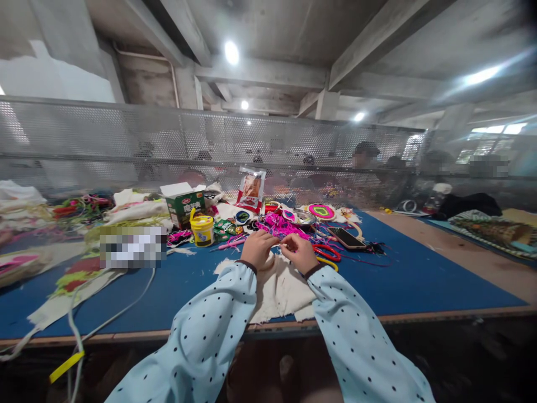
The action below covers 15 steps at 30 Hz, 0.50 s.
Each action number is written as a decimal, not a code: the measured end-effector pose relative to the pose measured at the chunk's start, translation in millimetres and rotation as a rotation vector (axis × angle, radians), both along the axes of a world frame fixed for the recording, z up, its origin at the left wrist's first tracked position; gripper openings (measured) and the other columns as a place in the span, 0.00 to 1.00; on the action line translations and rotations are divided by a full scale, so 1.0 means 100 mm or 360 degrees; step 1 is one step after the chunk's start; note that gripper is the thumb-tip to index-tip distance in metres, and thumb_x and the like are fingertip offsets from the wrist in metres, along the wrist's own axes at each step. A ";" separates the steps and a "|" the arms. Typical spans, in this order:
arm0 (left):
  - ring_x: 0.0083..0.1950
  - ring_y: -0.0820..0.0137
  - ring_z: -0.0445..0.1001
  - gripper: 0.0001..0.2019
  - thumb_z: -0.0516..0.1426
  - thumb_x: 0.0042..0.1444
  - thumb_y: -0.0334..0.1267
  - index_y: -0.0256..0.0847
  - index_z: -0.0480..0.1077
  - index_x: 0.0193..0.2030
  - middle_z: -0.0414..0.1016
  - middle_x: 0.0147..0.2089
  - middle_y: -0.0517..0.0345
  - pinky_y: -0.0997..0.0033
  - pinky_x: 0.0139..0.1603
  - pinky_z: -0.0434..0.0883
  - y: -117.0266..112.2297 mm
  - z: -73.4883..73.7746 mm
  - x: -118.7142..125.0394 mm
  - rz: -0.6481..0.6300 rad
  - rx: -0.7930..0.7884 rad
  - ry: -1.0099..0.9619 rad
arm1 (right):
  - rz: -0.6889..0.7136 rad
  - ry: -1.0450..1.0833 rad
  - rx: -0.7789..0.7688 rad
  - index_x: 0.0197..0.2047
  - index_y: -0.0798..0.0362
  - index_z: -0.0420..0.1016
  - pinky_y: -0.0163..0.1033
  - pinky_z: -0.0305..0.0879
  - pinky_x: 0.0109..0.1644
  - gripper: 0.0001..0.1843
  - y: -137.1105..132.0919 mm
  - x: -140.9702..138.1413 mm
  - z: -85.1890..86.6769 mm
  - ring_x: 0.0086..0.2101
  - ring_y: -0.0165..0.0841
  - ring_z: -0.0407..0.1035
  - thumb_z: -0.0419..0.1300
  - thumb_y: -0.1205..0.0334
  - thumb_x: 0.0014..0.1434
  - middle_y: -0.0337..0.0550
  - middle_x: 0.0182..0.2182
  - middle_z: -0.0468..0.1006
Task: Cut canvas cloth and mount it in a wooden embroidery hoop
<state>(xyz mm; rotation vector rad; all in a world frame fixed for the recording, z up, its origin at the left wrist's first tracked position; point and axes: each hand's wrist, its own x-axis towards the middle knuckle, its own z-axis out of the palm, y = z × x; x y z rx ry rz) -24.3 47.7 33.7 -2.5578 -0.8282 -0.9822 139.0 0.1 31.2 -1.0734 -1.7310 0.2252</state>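
My left hand (257,249) is closed at the upper part of a cream cloth (282,294), its fingers bent over the cloth's edge. Close beside it, my right hand (299,253) is closed in a pinch, thumb and forefinger together. Whatever lies between those fingertips is too small to make out. The cloth spreads from under both hands toward the table's front edge, creased and frayed. Just beyond the fingers sits a tangled heap of bright pink yarn (285,225). Red rings (326,253) lie to the right of my right hand.
A yellow tub (202,230) and an open green box (183,204) stand left of the yarn. A red-and-white packet (250,189) leans behind. On the right lies a phone (347,238). White cords (75,313) hang over the blue table's (403,280) front-left edge. A perforated metal screen (251,140) runs behind.
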 end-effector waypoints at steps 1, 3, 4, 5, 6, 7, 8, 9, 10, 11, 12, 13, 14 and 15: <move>0.38 0.65 0.67 0.10 0.51 0.56 0.30 0.43 0.73 0.37 0.75 0.34 0.57 0.65 0.38 0.61 0.00 0.00 0.00 -0.0008 -0.0002 -0.0010 | -0.0001 -0.0049 0.0035 0.31 0.53 0.68 0.35 0.63 0.30 0.01 0.00 0.01 -0.01 0.26 0.30 0.67 0.57 0.66 0.51 0.38 0.24 0.72; 0.38 0.66 0.67 0.11 0.51 0.56 0.29 0.43 0.73 0.38 0.76 0.35 0.57 0.65 0.38 0.61 0.00 -0.01 0.00 -0.0035 -0.0012 -0.0031 | 0.0007 -0.0161 0.0103 0.31 0.52 0.68 0.36 0.63 0.33 0.02 0.01 0.03 -0.02 0.27 0.31 0.67 0.56 0.67 0.52 0.39 0.26 0.72; 0.38 0.66 0.67 0.11 0.50 0.56 0.28 0.42 0.73 0.39 0.76 0.36 0.57 0.66 0.38 0.62 0.00 -0.01 -0.01 -0.0051 -0.0015 -0.0036 | 0.0015 -0.0203 0.0123 0.31 0.52 0.68 0.37 0.63 0.34 0.02 0.01 0.04 -0.03 0.28 0.31 0.67 0.55 0.67 0.53 0.39 0.26 0.72; 0.38 0.66 0.67 0.12 0.50 0.55 0.28 0.42 0.73 0.39 0.76 0.36 0.56 0.66 0.38 0.62 0.00 -0.01 -0.01 -0.0066 -0.0014 -0.0034 | 0.0024 -0.0222 0.0128 0.31 0.52 0.69 0.37 0.63 0.35 0.02 0.01 0.05 -0.03 0.28 0.31 0.67 0.55 0.67 0.54 0.40 0.27 0.72; 0.38 0.66 0.67 0.12 0.50 0.55 0.28 0.42 0.73 0.39 0.75 0.35 0.56 0.66 0.38 0.62 0.00 -0.02 -0.01 -0.0074 -0.0009 -0.0026 | 0.0036 -0.0220 0.0117 0.32 0.52 0.69 0.37 0.63 0.35 0.02 0.01 0.05 -0.04 0.29 0.31 0.67 0.55 0.66 0.54 0.40 0.28 0.72; 0.38 0.66 0.67 0.12 0.50 0.55 0.28 0.41 0.73 0.38 0.75 0.35 0.55 0.66 0.38 0.62 0.00 -0.02 -0.01 -0.0072 0.0000 -0.0015 | 0.0049 -0.0204 0.0094 0.33 0.53 0.69 0.37 0.63 0.35 0.02 0.01 0.06 -0.04 0.29 0.32 0.68 0.56 0.65 0.55 0.41 0.28 0.73; 0.38 0.66 0.66 0.11 0.50 0.55 0.29 0.41 0.73 0.38 0.75 0.35 0.55 0.66 0.39 0.62 0.00 -0.03 -0.02 -0.0058 0.0013 -0.0004 | 0.0060 -0.0184 0.0064 0.34 0.53 0.69 0.37 0.64 0.35 0.03 0.01 0.06 -0.03 0.30 0.32 0.68 0.56 0.63 0.56 0.41 0.29 0.73; 0.38 0.65 0.66 0.11 0.50 0.55 0.29 0.40 0.73 0.38 0.75 0.34 0.54 0.65 0.39 0.62 0.00 -0.03 -0.02 -0.0037 0.0026 0.0007 | 0.0068 -0.0172 0.0031 0.34 0.53 0.70 0.37 0.64 0.35 0.05 0.01 0.06 -0.03 0.30 0.32 0.68 0.55 0.62 0.57 0.42 0.29 0.74; 0.38 0.65 0.66 0.10 0.50 0.55 0.30 0.40 0.73 0.37 0.74 0.34 0.54 0.65 0.39 0.62 0.01 -0.03 -0.03 -0.0010 0.0041 0.0016 | 0.0070 -0.0171 -0.0002 0.35 0.53 0.70 0.37 0.64 0.34 0.06 0.01 0.06 -0.03 0.30 0.32 0.69 0.54 0.60 0.58 0.42 0.29 0.74; 0.38 0.65 0.66 0.10 0.51 0.55 0.30 0.40 0.73 0.37 0.74 0.34 0.54 0.65 0.39 0.62 0.01 -0.03 -0.03 0.0015 0.0054 0.0025 | 0.0068 -0.0175 -0.0032 0.35 0.53 0.70 0.37 0.63 0.34 0.08 0.01 0.06 -0.03 0.30 0.33 0.69 0.52 0.59 0.59 0.42 0.29 0.75; 0.38 0.64 0.66 0.10 0.50 0.55 0.30 0.40 0.73 0.37 0.74 0.33 0.54 0.64 0.39 0.62 0.01 -0.03 -0.03 0.0033 0.0066 0.0032 | 0.0063 -0.0175 -0.0056 0.34 0.52 0.71 0.37 0.63 0.34 0.10 0.01 0.06 -0.03 0.30 0.33 0.69 0.51 0.59 0.60 0.42 0.28 0.75; 0.38 0.64 0.66 0.10 0.50 0.55 0.30 0.41 0.73 0.37 0.74 0.33 0.55 0.64 0.39 0.62 0.01 -0.02 -0.03 0.0043 0.0074 0.0035 | 0.0057 -0.0163 -0.0072 0.34 0.52 0.71 0.37 0.63 0.34 0.10 0.02 0.06 -0.03 0.30 0.33 0.69 0.51 0.59 0.60 0.42 0.28 0.75; 0.38 0.65 0.66 0.10 0.50 0.55 0.29 0.41 0.73 0.37 0.74 0.33 0.55 0.64 0.39 0.62 0.02 -0.02 -0.03 0.0047 0.0079 0.0032 | 0.0051 -0.0141 -0.0074 0.34 0.52 0.71 0.37 0.64 0.34 0.09 0.02 0.06 -0.04 0.30 0.33 0.69 0.52 0.59 0.60 0.42 0.28 0.75; 0.38 0.65 0.66 0.11 0.50 0.55 0.29 0.41 0.73 0.37 0.74 0.33 0.55 0.65 0.39 0.62 0.02 -0.02 -0.03 0.0047 0.0080 0.0022 | 0.0040 -0.0112 -0.0060 0.33 0.52 0.70 0.37 0.64 0.34 0.07 0.03 0.06 -0.05 0.30 0.33 0.69 0.54 0.59 0.58 0.42 0.28 0.75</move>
